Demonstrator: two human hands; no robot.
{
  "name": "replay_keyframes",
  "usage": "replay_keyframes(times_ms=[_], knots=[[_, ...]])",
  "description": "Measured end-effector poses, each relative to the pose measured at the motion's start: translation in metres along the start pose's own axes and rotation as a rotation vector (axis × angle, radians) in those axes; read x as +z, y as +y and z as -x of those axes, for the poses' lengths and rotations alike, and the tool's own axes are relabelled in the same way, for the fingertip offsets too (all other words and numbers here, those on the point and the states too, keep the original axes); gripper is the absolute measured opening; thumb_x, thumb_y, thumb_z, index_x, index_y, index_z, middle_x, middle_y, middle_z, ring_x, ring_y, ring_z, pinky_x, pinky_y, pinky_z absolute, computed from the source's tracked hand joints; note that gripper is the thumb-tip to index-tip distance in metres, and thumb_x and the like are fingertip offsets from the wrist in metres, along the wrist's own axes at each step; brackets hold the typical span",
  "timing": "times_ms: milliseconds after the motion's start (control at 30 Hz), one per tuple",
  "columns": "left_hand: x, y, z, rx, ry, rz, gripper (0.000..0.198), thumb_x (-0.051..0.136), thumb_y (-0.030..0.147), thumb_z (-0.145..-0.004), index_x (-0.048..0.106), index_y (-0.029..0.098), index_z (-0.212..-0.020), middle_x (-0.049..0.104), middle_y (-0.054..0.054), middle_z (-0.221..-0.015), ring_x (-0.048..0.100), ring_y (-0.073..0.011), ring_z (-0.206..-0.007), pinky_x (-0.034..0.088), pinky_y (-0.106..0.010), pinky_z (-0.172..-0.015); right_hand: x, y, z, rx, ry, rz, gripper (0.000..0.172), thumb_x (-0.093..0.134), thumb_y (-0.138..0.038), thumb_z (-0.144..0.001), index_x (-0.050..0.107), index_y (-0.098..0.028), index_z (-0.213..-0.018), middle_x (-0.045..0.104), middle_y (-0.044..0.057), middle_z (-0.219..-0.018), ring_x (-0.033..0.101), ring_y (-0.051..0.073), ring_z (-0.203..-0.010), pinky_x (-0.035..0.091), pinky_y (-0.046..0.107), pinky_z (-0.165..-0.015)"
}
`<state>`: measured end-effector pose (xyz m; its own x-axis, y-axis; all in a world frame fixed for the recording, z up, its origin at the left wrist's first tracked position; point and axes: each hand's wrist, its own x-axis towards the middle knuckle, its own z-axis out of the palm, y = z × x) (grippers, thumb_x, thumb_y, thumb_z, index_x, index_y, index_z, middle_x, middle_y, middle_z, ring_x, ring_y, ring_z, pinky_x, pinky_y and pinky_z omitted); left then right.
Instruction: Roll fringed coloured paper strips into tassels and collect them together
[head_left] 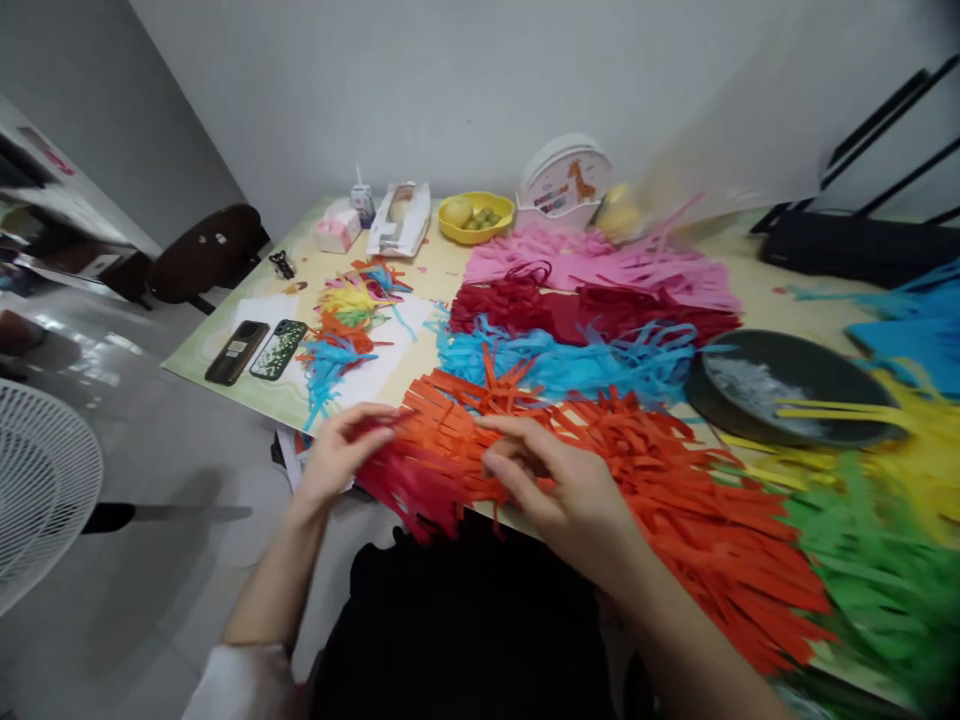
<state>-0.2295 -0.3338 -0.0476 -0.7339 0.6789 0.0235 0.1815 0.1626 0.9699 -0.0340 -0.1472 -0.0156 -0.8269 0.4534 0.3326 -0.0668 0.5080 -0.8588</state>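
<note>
My left hand (337,460) pinches the left end of a red fringed paper strip (409,485) at the table's near edge. Over the orange fringed paper (675,500), my right hand (559,480) has its fingers curled on the strips where red meets orange. Behind them lie rows of light blue fringe (570,365), dark red fringe (592,310) and pink fringe (600,260). The orange fringe runs right along the near edge toward green fringe (877,570) and yellow fringe (922,450).
A dark round plate (817,375) with grey scraps sits right. Two phones (259,350) lie at the left end beside a small mixed-colour fringe pile (349,320). A yellow bowl (475,217), a tissue pack, a small carton and a round tin stand at the back. A white fan (41,490) stands left.
</note>
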Motion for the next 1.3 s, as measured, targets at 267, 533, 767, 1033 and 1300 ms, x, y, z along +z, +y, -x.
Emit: replay_keyframes(times_ms=[267,533,767,1033,1300], knots=[[-0.084,-0.042,-0.090,0.399,0.272,-1.020,0.019,0.056,0.026,-0.093,0.073,0.020,-0.101,0.074,-0.009,-0.104,0.065,-0.0226,-0.102,0.050,-0.037,-0.096,-0.001,0.031,0.000,0.063,-0.132,0.068,0.024,0.054,-0.032,-0.093,0.072,-0.016,-0.098,0.074,0.003,-0.072,0.068,0.014,-0.059,0.051,0.021,-0.053],[-0.028,-0.036,-0.114,0.595,0.129,-1.241,0.024,0.067,0.042,-0.088,0.074,0.022,-0.099,0.070,-0.015,-0.119,0.057,-0.0381,-0.112,0.041,-0.058,-0.096,-0.061,0.069,-0.009,0.090,-0.127,0.339,0.026,0.049,-0.032,-0.095,0.072,-0.021,-0.091,0.078,0.004,-0.083,0.072,0.018,-0.070,0.055,0.026,-0.065],[0.101,0.064,-0.216,0.754,-0.307,-0.937,0.025,0.049,0.027,-0.099,0.070,0.018,-0.109,0.071,-0.010,-0.113,0.062,-0.0224,-0.111,0.047,-0.037,-0.102,-0.152,0.129,-0.148,0.305,0.004,0.887,0.032,0.046,-0.025,-0.101,0.067,-0.012,-0.121,0.073,0.014,-0.120,0.068,0.024,-0.110,0.050,0.035,-0.098],[0.281,0.054,-0.343,0.557,-0.479,-1.083,0.030,0.059,0.030,-0.097,0.062,0.014,-0.122,0.065,-0.011,-0.123,0.065,-0.0218,-0.108,0.056,-0.043,-0.093,-0.137,0.221,-0.238,0.515,-0.042,1.044,0.038,0.062,-0.036,-0.096,0.059,-0.017,-0.129,0.062,0.010,-0.129,0.063,0.024,-0.111,0.055,0.047,-0.093],[0.304,0.014,-0.370,0.507,-0.493,-1.208,0.037,0.061,0.036,-0.096,0.059,0.016,-0.127,0.062,-0.011,-0.127,0.064,-0.0232,-0.109,0.057,-0.045,-0.092,-0.209,0.238,-0.225,0.740,0.039,1.177,0.036,0.062,-0.036,-0.096,0.061,-0.015,-0.125,0.063,0.011,-0.126,0.064,0.024,-0.109,0.055,0.046,-0.093]])
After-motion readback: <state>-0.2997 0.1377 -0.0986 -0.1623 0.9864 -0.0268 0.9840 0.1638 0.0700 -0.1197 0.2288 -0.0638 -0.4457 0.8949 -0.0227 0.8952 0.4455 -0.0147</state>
